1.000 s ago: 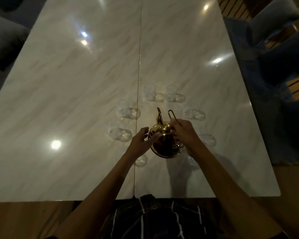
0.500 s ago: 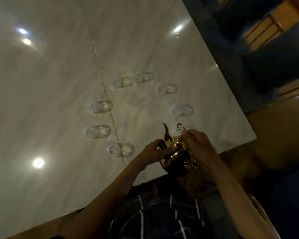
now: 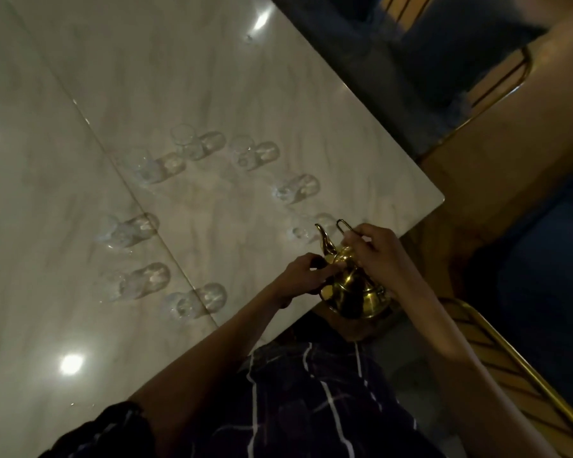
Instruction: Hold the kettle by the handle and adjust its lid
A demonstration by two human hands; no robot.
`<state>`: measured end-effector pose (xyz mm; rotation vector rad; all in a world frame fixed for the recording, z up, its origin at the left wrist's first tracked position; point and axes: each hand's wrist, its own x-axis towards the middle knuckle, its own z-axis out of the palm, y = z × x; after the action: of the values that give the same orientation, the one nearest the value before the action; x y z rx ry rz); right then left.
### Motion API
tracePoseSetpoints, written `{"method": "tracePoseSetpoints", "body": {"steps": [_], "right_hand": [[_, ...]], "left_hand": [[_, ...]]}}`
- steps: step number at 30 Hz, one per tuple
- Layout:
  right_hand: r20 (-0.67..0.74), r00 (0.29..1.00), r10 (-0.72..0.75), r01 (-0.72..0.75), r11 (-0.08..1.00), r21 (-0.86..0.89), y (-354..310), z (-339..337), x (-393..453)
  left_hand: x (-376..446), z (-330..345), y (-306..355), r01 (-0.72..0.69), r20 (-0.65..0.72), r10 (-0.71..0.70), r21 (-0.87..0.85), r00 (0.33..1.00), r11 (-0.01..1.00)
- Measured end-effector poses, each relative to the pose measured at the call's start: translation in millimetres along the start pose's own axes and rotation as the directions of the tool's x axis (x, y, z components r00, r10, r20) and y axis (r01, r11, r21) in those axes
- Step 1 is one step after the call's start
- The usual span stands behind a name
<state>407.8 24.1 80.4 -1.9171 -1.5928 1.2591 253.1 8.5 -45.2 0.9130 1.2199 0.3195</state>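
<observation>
A small golden teapot [image 3: 354,292] with a curved spout hangs in the air just past the near right edge of the marble table [image 3: 80,94]. My right hand [image 3: 382,256] grips its thin wire handle from above. My left hand [image 3: 303,276] is curled against the pot's left side near the lid. Several small clear glasses stand in a ring on the table; the closest ones are a glass [image 3: 298,231] just left of the spout and a glass [image 3: 182,304] near the table's front edge.
A seam [image 3: 139,200] runs down the tabletop. Blue upholstered chairs with gold frames [image 3: 497,90] stand right of the table, and another gold chair frame [image 3: 516,355] is beside my right arm. My dark checked clothing [image 3: 311,408] fills the bottom.
The teapot has come off the middle of the ring of glasses and moved toward me and right, now past the table edge. Both hands stay on it. My view swung right.
</observation>
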Motion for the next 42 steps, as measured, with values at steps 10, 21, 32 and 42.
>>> {"method": "tracePoseSetpoints", "body": {"steps": [10,21,32,42], "right_hand": [[-0.002,1.0,-0.007,0.007,0.996,-0.087,-2,-21,-1],[0.015,1.0,-0.007,0.008,0.992,-0.13,-2,-27,9],[0.027,1.0,-0.005,0.009,0.988,-0.156,-6,-30,11],[0.037,0.999,-0.001,0.007,0.985,-0.17,-10,-34,11]], "left_hand": [[-1,20,7,-0.002,0.038,0.002,-0.016,0.999,1.0],[0,27,12,0.023,0.008,-0.023,-0.019,1.0,1.0],[-1,26,18,0.022,0.019,-0.021,-0.029,1.0,0.999],[-3,25,27,-0.008,0.039,0.007,0.026,0.999,1.0]]}}
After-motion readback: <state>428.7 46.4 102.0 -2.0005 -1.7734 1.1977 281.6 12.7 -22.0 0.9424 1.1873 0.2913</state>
